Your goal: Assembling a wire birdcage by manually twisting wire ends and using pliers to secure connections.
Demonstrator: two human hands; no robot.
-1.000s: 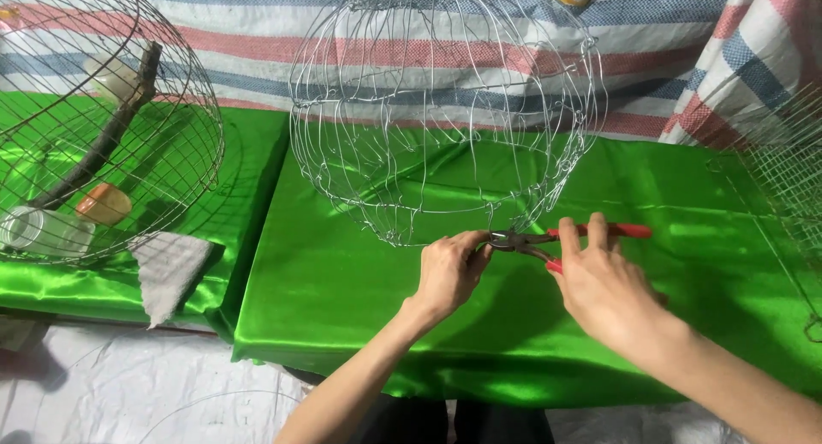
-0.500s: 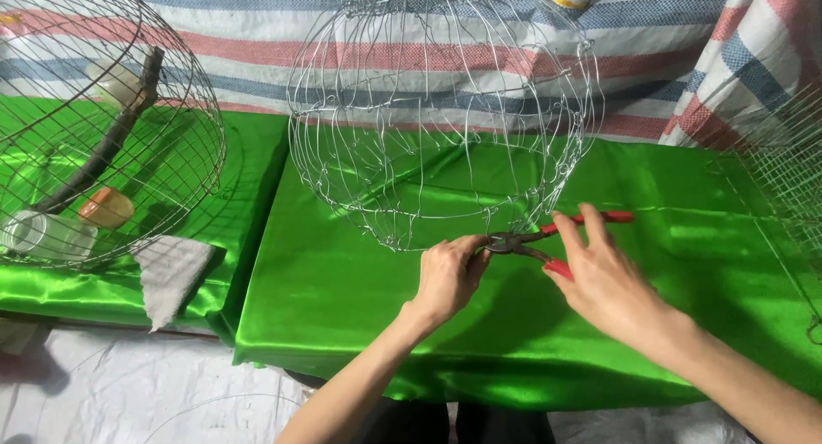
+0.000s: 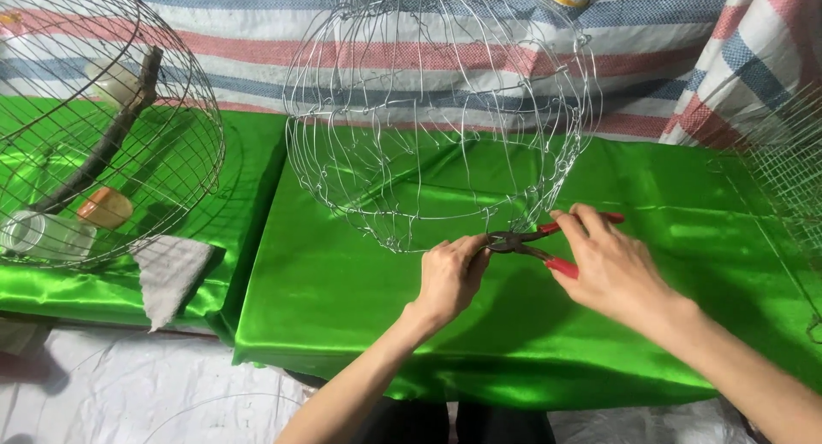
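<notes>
A round cage of thin silver wire [image 3: 437, 119] stands on the green satin cloth [image 3: 360, 307] in the middle. My left hand [image 3: 449, 277] pinches the wire at the cage's lower front edge. Red-handled pliers [image 3: 548, 243] lie in my right hand [image 3: 608, 264], with the handles spread and the dark jaws meeting the wire beside my left fingertips.
At the left, a second wire cage [image 3: 103, 127] holds a wooden perch, a clear cup [image 3: 38, 234] and an orange cup [image 3: 107, 208]. A grey rag [image 3: 167, 273] hangs over the cloth's edge. More wire mesh [image 3: 783, 161] stands at the right. A striped tarp [image 3: 668, 33] hangs behind.
My right hand has opened the pliers' handles wider, the upper handle rising. The left hand and the cage have stayed in place.
</notes>
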